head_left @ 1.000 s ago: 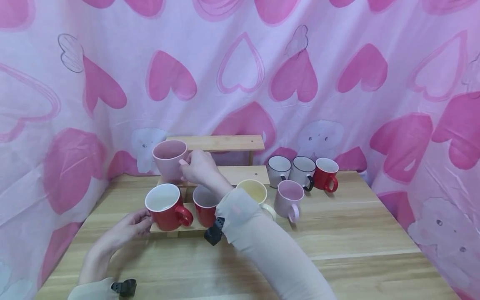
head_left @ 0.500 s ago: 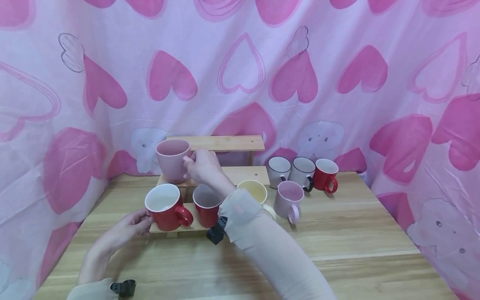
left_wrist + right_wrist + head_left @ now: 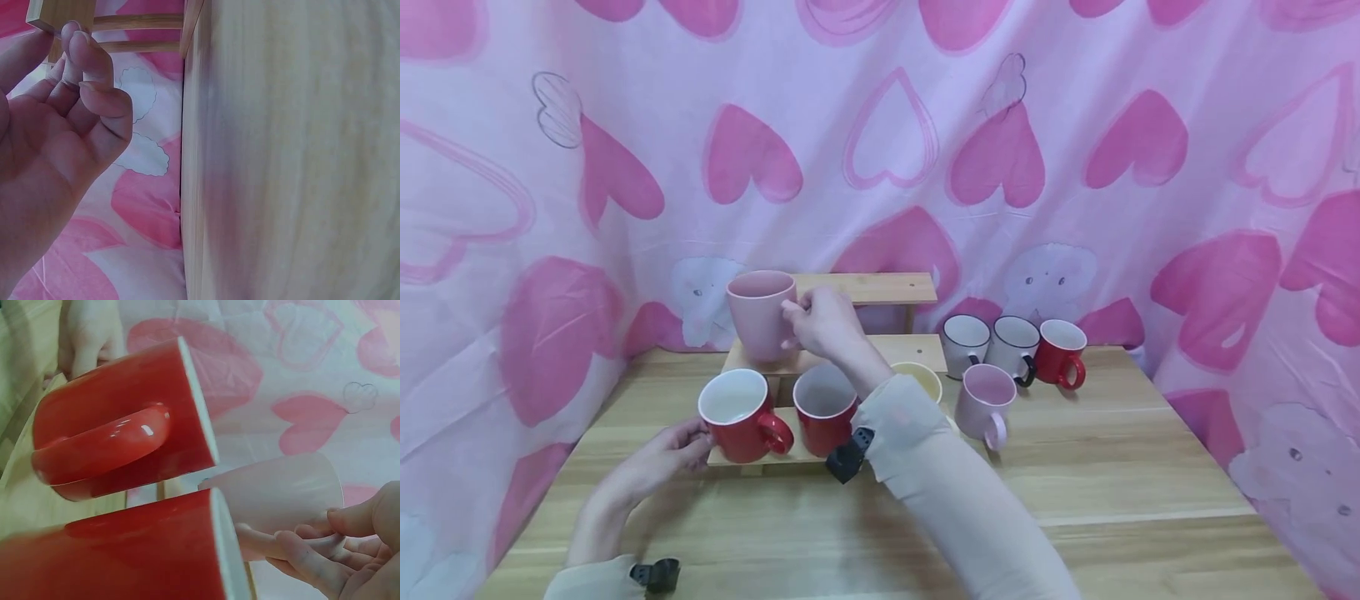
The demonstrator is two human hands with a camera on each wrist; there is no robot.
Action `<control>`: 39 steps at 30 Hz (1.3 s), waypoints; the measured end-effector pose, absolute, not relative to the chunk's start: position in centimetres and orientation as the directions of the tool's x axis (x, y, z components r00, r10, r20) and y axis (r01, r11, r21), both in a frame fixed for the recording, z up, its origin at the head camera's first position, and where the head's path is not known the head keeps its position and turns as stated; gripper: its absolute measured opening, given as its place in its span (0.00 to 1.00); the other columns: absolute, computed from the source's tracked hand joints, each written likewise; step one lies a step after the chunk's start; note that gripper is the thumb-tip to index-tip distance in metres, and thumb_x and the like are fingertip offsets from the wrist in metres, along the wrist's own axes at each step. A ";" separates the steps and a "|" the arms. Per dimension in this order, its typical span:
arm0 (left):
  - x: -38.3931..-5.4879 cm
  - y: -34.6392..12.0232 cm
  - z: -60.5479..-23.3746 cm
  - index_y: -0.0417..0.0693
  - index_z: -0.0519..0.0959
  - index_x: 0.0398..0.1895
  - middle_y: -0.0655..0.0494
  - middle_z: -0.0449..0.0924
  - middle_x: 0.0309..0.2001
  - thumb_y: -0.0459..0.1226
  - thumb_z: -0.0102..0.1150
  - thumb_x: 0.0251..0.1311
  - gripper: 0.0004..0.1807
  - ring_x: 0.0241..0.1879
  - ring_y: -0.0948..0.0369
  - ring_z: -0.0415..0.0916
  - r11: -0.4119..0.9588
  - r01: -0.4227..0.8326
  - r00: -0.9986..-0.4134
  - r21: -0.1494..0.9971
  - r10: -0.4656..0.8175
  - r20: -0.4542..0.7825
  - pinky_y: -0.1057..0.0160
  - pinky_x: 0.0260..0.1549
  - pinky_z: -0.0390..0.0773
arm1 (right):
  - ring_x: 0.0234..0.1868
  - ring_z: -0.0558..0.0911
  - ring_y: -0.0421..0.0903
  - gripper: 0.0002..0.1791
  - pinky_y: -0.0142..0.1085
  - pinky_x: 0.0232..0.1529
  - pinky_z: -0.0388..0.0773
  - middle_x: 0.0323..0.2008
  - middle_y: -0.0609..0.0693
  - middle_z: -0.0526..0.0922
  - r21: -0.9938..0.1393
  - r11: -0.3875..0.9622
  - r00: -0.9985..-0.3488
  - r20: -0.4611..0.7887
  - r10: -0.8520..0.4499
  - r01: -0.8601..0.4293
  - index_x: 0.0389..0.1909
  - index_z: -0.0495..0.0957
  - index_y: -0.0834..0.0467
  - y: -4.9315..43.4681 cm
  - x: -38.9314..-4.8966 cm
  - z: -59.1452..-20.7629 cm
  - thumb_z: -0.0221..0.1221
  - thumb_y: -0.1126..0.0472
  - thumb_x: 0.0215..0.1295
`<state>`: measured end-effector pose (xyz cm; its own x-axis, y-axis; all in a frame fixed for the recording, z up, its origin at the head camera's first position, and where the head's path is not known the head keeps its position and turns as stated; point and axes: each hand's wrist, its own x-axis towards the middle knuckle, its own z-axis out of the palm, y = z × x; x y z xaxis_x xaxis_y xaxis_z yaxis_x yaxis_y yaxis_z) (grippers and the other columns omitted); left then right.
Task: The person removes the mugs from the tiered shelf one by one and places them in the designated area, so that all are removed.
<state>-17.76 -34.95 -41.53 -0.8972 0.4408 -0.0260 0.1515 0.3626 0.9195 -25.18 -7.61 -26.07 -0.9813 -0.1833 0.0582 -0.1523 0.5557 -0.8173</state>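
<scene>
My right hand (image 3: 831, 325) holds the handle side of a pink mug (image 3: 762, 321); in the right wrist view its fingers are bent around the handle, which they mostly hide. The mug stands upright at the left end of the middle board (image 3: 910, 348) of a stepped wooden rack. At the left end of the lowest board (image 3: 786, 421), my left hand (image 3: 662, 454) grips the wood, thumb and fingertips on the board in the left wrist view. Beside those fingers sits a red mug (image 3: 733, 429) with a white inside, and right of it another red mug (image 3: 823, 429).
A cream mug (image 3: 919, 382), partly behind my right sleeve, stands at the lowest board's right. Further right on the table are a lilac mug (image 3: 981, 408), two white mugs with dark rims (image 3: 964, 346), and a red mug (image 3: 1056, 358). The rack's top board (image 3: 865, 287) lies behind.
The pink mug and my right hand have shifted right along the middle board, and the mug now sits more upright. My left hand stays at the rack. The head view has swung slightly left.
</scene>
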 end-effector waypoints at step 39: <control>-17.3 -35.1 -41.5 0.33 0.69 0.46 0.50 0.68 0.32 0.38 0.46 0.75 0.13 0.32 0.56 0.70 0.391 0.130 -0.909 0.911 0.415 -0.049 0.57 0.33 0.76 | 0.33 0.87 0.48 0.18 0.35 0.35 0.82 0.36 0.57 0.85 -0.783 0.486 -0.906 0.422 -0.044 -0.388 0.44 0.81 0.63 12.2 -18.5 -21.7 0.59 0.51 0.70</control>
